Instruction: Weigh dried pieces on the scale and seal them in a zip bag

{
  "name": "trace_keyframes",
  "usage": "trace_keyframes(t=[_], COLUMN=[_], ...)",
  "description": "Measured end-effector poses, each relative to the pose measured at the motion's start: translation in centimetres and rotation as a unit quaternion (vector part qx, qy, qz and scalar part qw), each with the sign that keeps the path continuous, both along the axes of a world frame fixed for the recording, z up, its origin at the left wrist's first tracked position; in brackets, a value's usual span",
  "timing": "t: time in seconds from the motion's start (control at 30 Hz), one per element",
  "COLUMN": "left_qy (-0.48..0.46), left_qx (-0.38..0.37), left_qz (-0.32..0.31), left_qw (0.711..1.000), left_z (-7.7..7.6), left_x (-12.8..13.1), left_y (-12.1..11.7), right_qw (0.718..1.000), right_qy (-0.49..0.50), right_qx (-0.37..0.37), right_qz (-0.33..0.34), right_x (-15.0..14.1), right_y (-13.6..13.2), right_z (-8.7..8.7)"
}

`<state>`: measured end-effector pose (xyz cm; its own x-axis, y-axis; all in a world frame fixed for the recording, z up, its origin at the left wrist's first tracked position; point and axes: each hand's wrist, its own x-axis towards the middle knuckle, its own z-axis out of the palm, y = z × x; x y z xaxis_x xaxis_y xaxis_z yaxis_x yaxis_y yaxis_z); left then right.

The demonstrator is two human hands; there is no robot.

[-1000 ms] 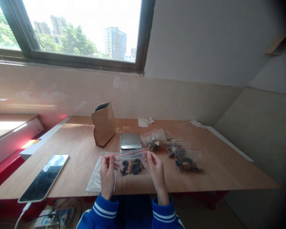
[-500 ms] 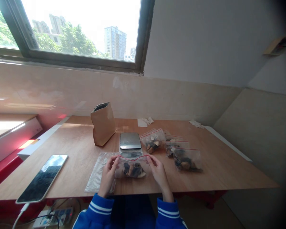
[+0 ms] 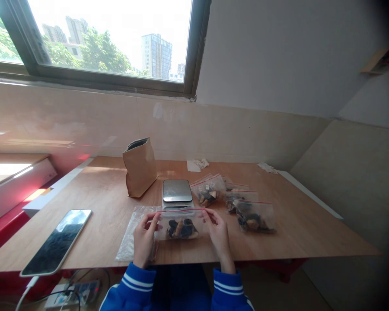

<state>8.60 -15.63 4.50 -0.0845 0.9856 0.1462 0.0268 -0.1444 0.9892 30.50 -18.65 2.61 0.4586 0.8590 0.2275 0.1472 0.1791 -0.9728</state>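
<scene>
A clear zip bag (image 3: 181,227) with a red strip along its top hangs between my hands near the table's front edge. Dark and tan dried pieces lie in its lower part. My left hand (image 3: 145,235) pinches the top left corner, and my right hand (image 3: 218,233) pinches the top right corner. The strip is stretched nearly straight. Right behind the bag stands a kitchen scale (image 3: 177,191) with a bare metal plate; the bag covers part of its front. Flat clear plastic bags (image 3: 129,237) lie beside and partly under my left hand.
Several filled zip bags (image 3: 254,218) lie to the right of the scale. An upright brown paper bag (image 3: 140,170) stands at the back left. A phone (image 3: 58,242) with a charging cable (image 3: 27,289) lies at the left. Crumpled white paper (image 3: 197,165) is by the wall.
My hands have drawn slightly apart, and the bag's red strip has gone from sagging and wavy to nearly straight. The other things on the table stay where they were.
</scene>
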Motion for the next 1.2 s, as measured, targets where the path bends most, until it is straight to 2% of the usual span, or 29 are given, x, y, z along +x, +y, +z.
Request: trace_keyframes(t=[0.2,0.47,0.63,0.77,0.97,1.2], left_qy=[0.030,0.060,0.043,0.046,0.065,0.087], left_qx=[-0.036,-0.001,-0.011,-0.012,-0.009,-0.001], left_qz=[0.005,0.022,-0.012,-0.027,-0.037,-0.012], left_qw=[0.999,0.998,0.999,0.998,0.997,0.996], left_z=[0.1,0.2,-0.5,-0.4,0.0,0.5], left_x=[0.1,0.9,1.1,0.7,0.2,0.3], left_y=[0.0,0.4,0.6,0.4,0.2,0.1], right_qw=[1.000,1.000,0.999,0.999,0.999,0.993], right_qy=[0.022,0.028,0.039,0.041,0.008,-0.053], right_qx=[-0.001,-0.006,-0.004,-0.010,-0.005,0.017], right_qz=[0.002,-0.010,-0.019,-0.026,-0.038,-0.100], right_x=[0.1,0.1,0.3,0.2,0.0,0.1], right_y=[0.3,0.5,0.6,0.6,0.5,0.5], right_z=[-0.7,-0.9,-1.0,-0.9,-0.9,-0.9])
